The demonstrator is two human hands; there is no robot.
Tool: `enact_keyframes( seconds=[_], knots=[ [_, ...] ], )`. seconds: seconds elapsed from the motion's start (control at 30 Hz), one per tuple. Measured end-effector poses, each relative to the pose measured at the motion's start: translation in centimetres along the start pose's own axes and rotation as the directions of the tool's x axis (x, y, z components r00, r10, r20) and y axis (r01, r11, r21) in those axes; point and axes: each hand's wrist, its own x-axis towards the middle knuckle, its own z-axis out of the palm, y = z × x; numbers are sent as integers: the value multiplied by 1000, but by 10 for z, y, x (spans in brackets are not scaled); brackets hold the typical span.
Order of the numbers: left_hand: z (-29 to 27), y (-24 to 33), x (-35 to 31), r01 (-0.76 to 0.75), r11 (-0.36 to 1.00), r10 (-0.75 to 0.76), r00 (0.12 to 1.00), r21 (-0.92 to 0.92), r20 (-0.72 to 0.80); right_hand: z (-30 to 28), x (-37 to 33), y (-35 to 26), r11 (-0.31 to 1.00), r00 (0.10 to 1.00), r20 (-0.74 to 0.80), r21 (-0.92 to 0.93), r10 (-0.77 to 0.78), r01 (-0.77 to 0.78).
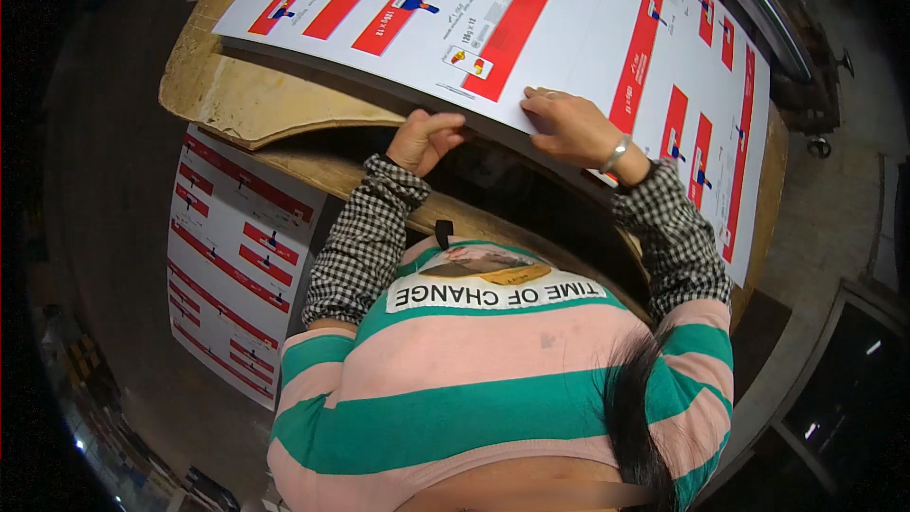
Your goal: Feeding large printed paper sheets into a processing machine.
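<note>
A stack of large white printed sheets (pixel 592 24) with red bands and small blue figures lies in front of me. My left hand (pixel 424 142) is at the near edge of the stack, its fingers curled and pressed together; whether paper lies between them is hidden. Farther right, my right hand (pixel 575 131) grips the same near edge, fingers bent over the top of the sheet and thumb down at the edge. A metal bangle circles the right wrist. Checked black-and-white sleeve covers are on both forearms.
Under the stack is a worn wooden board (pixel 275 100) with a curved cut-out near my body. Lower left, a second stack of similar printed sheets (pixel 223 265) stands near the floor. A metal roller bar (pixel 758 9) runs along the far right, above a caster wheel (pixel 819 147).
</note>
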Motion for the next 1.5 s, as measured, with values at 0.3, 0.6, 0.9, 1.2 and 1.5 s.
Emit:
enact_keyframes(
  seconds=[0.3,0.6,0.9,1.2,1.5],
  knots=[
    [29,1,5,-81,989,109,963,121,-245,34,19,5,932,959,-238,-287,155,-222],
    [28,9,0,-66,989,77,994,132,-76,6,0,8,992,993,-11,-50,118,-119],
    [43,25,-3,-104,978,109,994,178,-15,-11,-13,1,990,984,-111,26,143,-141],
    [62,48,-11,-315,613,198,949,725,245,-14,-19,2,992,986,-120,-50,112,-118],
    [39,25,-8,-133,808,140,990,574,32,-28,-16,-3,1000,999,-42,11,8,-8]
  ],
)
